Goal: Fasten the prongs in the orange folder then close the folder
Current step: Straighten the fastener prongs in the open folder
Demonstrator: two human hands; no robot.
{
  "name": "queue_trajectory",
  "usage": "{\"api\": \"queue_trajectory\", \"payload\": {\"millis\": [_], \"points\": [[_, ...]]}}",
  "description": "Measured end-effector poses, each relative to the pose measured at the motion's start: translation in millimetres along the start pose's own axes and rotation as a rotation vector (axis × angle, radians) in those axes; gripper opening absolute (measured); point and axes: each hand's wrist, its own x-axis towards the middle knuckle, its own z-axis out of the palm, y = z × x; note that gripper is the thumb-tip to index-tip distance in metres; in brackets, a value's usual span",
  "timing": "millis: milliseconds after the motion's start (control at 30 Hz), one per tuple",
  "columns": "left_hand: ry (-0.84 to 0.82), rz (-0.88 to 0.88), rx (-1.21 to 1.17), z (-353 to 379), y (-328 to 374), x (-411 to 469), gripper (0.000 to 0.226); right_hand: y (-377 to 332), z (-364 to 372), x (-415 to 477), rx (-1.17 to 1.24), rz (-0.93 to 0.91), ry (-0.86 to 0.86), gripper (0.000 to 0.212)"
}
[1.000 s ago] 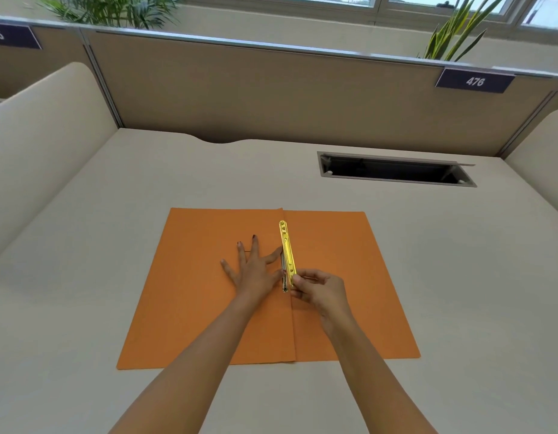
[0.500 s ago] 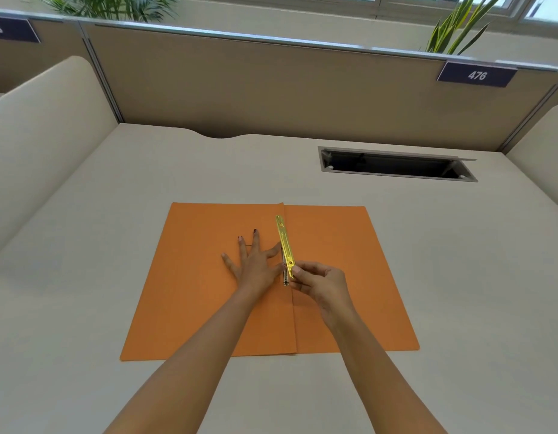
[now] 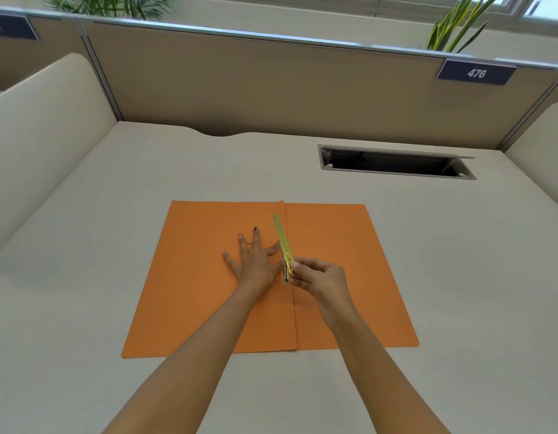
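Right hand (image 3: 321,278) pinching near end of brass fastener strip (image 3: 282,242), long axis running away along the crease of the open orange folder (image 3: 334,245) mid-desk; left hand (image 3: 255,263) splayed flat alongside.

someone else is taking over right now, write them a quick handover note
Left hand: flat, fingers spread, pressing the orange folder down left of its crease.
Right hand: pinching the near end of the yellow prong strip, which lies along the crease.
Folder lies open on the desk.
Done: folder steadied, strip in hand.
Left: finish fastening the prongs, then close the folder.
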Motion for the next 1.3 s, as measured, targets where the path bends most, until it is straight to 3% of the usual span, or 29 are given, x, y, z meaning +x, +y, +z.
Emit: {"api": "queue_trajectory", "payload": {"millis": [400,833,1300], "points": [[0.005,0.007,0.036,-3.6,3.6,-5.0,0.048,0.5,-0.4,-3.8,-0.01,-0.029,0.067,0.001],[0.014,0.015,0.045,-4.2,3.8,-6.6,0.048,4.4,-1.3,-2.2,-0.04,0.004,0.09,0.01],[0.022,0.012,0.043,-3.6,3.5,-6.2,0.049,12.4,-1.6,2.5,-0.202,0.041,0.198,0.002]]}}
